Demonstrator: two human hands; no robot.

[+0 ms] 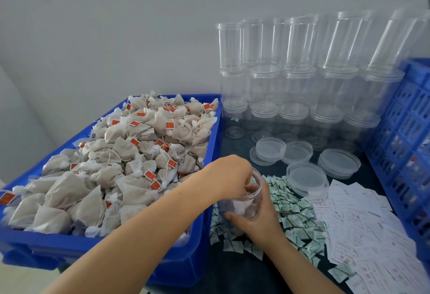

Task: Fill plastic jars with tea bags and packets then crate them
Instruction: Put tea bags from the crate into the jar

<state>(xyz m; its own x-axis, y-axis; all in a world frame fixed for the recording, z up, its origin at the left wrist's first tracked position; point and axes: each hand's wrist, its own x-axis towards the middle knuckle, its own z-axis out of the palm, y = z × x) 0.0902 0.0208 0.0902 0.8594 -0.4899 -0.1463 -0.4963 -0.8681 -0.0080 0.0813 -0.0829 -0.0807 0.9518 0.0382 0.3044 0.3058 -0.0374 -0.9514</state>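
Dark bench (pixel 256 270) against a grey wall: a clear jar (pixel 246 198) stands beside the blue bin (pixel 204 235) of tea bags (pixel 121 154). Right hand (pixel 258 221) curls round the jar's base; left hand (pixel 232 177) dips curled fingers into its mouth, contents unclear. Green packets (pixel 293 214), lids (pixel 307 177), stacked jars (pixel 290 72) and crate (pixel 404 119) lie beyond.

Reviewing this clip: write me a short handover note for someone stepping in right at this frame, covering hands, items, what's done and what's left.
Left hand: fingers curled down into the mouth of the open jar, seemingly dropping in a tea bag; what it holds is hidden.
Right hand: grips that jar from the side, over the green packets.
Tea bags heaped in the blue bin on the left.
Empty jars stacked at the back, loose lids in front, white slips at right, blue crate far right.
Done: jar partly filled.
Left: finish filling, add packet, close with a lid, crate.
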